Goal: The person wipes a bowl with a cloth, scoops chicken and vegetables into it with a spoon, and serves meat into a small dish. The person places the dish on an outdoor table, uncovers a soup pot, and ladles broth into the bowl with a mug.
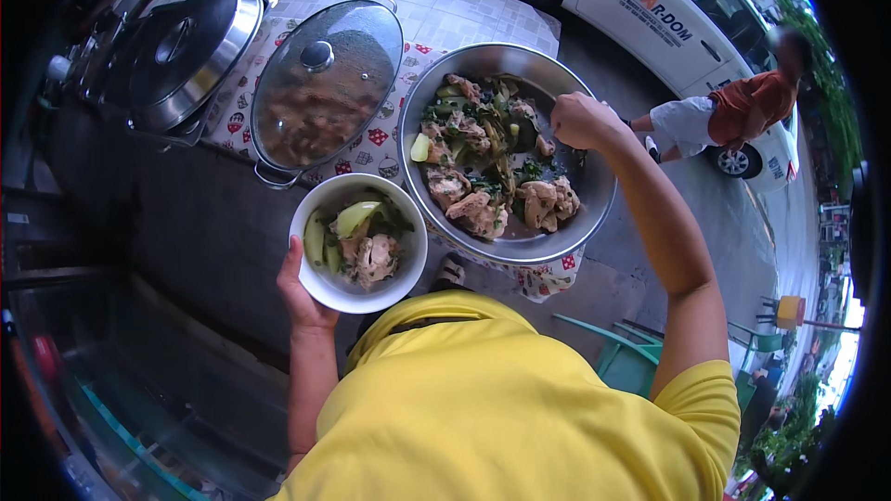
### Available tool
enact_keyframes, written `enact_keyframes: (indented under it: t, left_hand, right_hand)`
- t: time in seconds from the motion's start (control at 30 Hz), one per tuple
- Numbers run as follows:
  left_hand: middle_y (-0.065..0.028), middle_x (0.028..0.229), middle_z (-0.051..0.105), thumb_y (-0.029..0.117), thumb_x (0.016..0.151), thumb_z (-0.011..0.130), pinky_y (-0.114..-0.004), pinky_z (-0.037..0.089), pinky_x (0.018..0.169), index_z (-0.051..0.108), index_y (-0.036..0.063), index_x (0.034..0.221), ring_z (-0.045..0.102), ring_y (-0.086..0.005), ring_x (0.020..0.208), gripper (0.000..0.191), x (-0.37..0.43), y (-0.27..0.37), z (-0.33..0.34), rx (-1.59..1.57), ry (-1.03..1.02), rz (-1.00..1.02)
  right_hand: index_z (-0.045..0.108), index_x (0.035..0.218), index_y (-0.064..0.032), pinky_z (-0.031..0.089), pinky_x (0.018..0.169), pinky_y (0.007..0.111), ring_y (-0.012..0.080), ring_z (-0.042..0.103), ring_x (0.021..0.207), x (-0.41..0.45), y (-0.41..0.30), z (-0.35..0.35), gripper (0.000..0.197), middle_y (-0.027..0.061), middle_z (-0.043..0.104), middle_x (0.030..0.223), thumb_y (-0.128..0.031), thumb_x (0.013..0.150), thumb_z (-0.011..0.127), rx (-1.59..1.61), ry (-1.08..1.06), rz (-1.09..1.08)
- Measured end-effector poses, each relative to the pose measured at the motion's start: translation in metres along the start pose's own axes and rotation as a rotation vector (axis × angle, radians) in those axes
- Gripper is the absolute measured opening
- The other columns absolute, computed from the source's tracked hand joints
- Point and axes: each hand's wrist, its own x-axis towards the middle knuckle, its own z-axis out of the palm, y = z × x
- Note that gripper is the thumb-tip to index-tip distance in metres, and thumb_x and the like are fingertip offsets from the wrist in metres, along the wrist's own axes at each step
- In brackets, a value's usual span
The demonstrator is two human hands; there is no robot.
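My left hand (306, 289) grips a white bowl (358, 303) by its left side and underside. Inside lie a pale piece of chicken meat (377, 259), green vegetable wedges (357, 218) and dark leaves. Right of the bowl stands a large round metal pan (511, 255) holding cooked meat pieces (480, 214), leafy greens and dark broth. Above the pan's right side, my right hand (588, 122) is curled into a fist, knuckles up. Its fingers hide whatever may be in it, so I cannot tell what it holds.
A lidded oval pot (327, 83) of stew and a chafing dish (184, 49) stand left on the patterned tablecloth (376, 139). Beyond are a tiled surface (445, 0) and a white car (626, 7). A person (745, 108) is at the right, near it. Green plastic chairs (626, 355) stand at lower right.
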Motion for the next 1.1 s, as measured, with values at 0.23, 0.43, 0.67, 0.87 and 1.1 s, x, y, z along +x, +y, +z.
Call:
enact_keyframes:
  t: [0.23, 0.43, 0.67, 0.87, 1.1]
  left_hand:
    - [-0.0168, 0.122, 0.054, 0.039, 0.088, 0.053, -0.042, 0.041, 0.098, 0.047, -0.0018, 0.126, 0.052, -0.0295, 0.113, 0.055, -0.011, -0.03, 0.016, -0.044, 0.036, 0.064]
    - [-0.0162, 0.12, 0.056, 0.039, 0.087, 0.055, -0.041, 0.041, 0.097, 0.048, -0.0018, 0.125, 0.054, -0.0288, 0.11, 0.056, 0.0, -0.043, 0.032, -0.017, 0.075, 0.059]
    - [-0.0154, 0.12, 0.055, 0.038, 0.087, 0.056, -0.038, 0.042, 0.096, 0.047, -0.0003, 0.125, 0.054, -0.026, 0.11, 0.055, 0.034, -0.056, 0.054, -0.037, -0.066, -0.028]
    - [-0.0157, 0.118, 0.056, 0.036, 0.089, 0.054, -0.038, 0.044, 0.095, 0.047, -0.0011, 0.125, 0.055, -0.026, 0.109, 0.052, 0.031, -0.031, 0.048, -0.059, -0.151, -0.094]
    - [-0.0144, 0.114, 0.059, 0.036, 0.088, 0.057, -0.036, 0.046, 0.091, 0.051, -0.0006, 0.121, 0.058, -0.024, 0.104, 0.049, 0.013, 0.044, -0.006, -0.066, -0.122, -0.079]
  right_hand:
    - [0.07, 0.093, -0.0035, 0.047, 0.044, 0.028, 0.0135, 0.06, 0.053, 0.007, 0.072, 0.036, 0.021, 0.0067, 0.064, 0.063, -0.015, 0.076, 0.064, 0.546, -0.26, -0.025]
    - [0.069, 0.093, 0.0003, 0.038, 0.04, 0.023, 0.0083, 0.052, 0.047, -0.041, 0.094, 0.024, 0.021, 0.0047, 0.061, 0.062, -0.014, 0.077, 0.066, 0.783, -0.092, 0.02]
    - [0.067, 0.097, -0.001, 0.04, 0.046, 0.025, 0.0106, 0.056, 0.055, -0.096, 0.01, -0.023, 0.02, 0.0063, 0.062, 0.069, -0.004, 0.077, 0.066, 1.01, 0.027, -0.12]
    - [0.065, 0.105, -0.0107, 0.048, 0.057, 0.037, 0.0237, 0.056, 0.066, -0.103, -0.097, -0.016, 0.042, 0.0085, 0.051, 0.074, 0.006, 0.066, 0.062, 0.427, 0.625, -0.581]
    - [0.061, 0.107, -0.0102, 0.046, 0.056, 0.038, 0.026, 0.057, 0.066, -0.108, -0.187, -0.02, 0.044, 0.0079, 0.051, 0.074, 0.006, 0.066, 0.061, 0.471, 0.697, -0.576]
